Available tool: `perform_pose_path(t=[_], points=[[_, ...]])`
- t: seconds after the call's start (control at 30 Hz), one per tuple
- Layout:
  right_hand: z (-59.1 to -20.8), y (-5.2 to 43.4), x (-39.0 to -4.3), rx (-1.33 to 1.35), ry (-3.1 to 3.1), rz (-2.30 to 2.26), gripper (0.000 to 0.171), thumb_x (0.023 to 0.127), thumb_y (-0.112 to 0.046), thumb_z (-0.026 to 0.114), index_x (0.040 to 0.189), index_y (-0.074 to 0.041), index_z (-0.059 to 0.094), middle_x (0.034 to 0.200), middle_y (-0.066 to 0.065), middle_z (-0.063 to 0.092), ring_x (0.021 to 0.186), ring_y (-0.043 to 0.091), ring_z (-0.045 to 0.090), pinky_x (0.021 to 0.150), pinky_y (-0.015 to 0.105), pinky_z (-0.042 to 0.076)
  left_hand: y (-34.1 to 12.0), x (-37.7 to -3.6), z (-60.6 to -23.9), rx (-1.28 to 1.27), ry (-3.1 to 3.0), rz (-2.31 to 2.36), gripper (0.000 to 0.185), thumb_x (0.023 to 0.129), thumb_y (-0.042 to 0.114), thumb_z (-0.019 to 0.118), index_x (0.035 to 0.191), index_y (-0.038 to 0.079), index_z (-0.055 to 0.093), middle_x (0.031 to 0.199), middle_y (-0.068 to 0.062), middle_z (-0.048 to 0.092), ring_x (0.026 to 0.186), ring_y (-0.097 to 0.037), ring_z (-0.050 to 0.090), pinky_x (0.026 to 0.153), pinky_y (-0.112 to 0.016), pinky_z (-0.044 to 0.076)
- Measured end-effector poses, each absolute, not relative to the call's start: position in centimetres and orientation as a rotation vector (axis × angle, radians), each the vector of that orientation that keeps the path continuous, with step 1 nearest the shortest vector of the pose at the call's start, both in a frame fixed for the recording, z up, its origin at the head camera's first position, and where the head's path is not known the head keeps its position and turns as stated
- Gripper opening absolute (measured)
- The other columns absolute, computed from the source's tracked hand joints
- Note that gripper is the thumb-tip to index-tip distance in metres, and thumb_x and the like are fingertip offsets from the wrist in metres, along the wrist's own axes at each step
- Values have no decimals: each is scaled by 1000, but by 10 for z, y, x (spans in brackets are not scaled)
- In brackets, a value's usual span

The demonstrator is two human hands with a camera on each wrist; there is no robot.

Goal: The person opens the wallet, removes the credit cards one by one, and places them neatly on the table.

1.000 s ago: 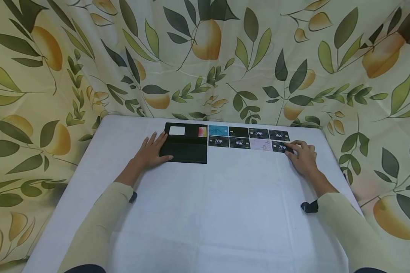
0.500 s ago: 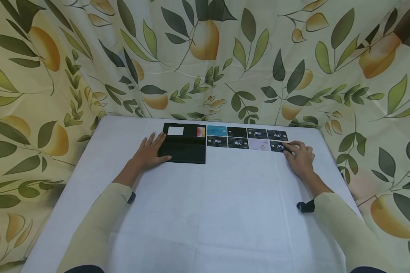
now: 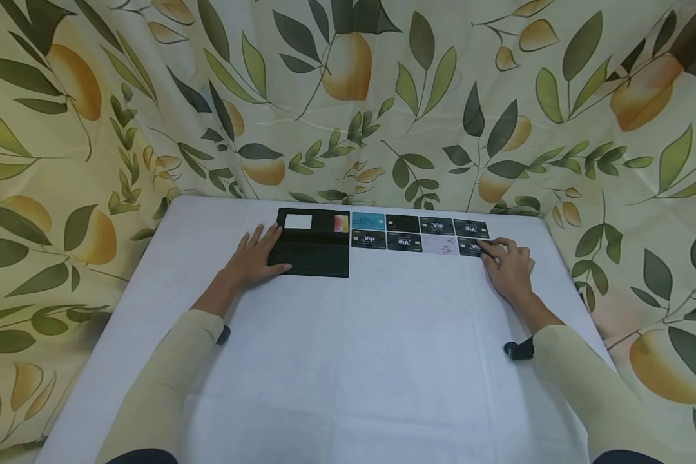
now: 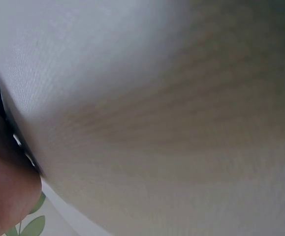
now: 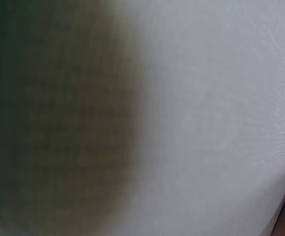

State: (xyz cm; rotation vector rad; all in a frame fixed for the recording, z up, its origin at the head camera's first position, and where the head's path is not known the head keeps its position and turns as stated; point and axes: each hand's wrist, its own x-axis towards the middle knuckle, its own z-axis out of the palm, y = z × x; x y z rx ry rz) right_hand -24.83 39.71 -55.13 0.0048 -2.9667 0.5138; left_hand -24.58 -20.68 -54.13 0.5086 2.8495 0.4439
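An unfolded black card wallet [image 3: 319, 258] lies flat at the far side of the white table, with a white card in one pocket and a reddish-yellow one in another. My left hand [image 3: 249, 259] rests spread at its left edge, thumb and fingertips touching it. To the wallet's right, cards lie flat in two rows. At the right end of the near row, my right hand [image 3: 509, 265] pinches a black "Vip" card [image 3: 470, 247] between bent fingers and thumb, covering its right end. The left wrist view shows part of the left hand [image 4: 9, 187]; sleeve blur fills much of both wrist views.
The far row has a blue card [image 3: 368, 221], a plain black card [image 3: 402, 223] and two "Vip" cards [image 3: 437, 226]. Nearer are more black cards [image 3: 368, 240] and a pale pink card [image 3: 439, 245]. A patterned curtain [image 3: 348, 148] hangs behind the table [image 3: 348, 348].
The head view has shifted slightly. Both hands keep almost the same places, and the wallet and cards show no clear movement.
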Motion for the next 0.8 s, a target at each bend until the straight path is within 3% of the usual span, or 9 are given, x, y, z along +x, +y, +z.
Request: perform_pose_path(t=[0.2,0.8], points=[[-549,394,-246,14,-2975,486,44,112,-25,49,154,-12,54,155,26,37,126,54,34,97,69,28,-209,-248,-545,517,2839,463,105,98,70,51,170,7,6,177,-11,1,160,-37,-10,125,-55,-10],[-554,397,-250,16,-2984,437,45,112,-26,48,156,-15,52,156,27,36,124,53,35,96,68,28,-206,-246,-540,502,2847,388,102,101,66,52,169,7,4,177,-11,0,160,-37,-9,126,-56,-8]])
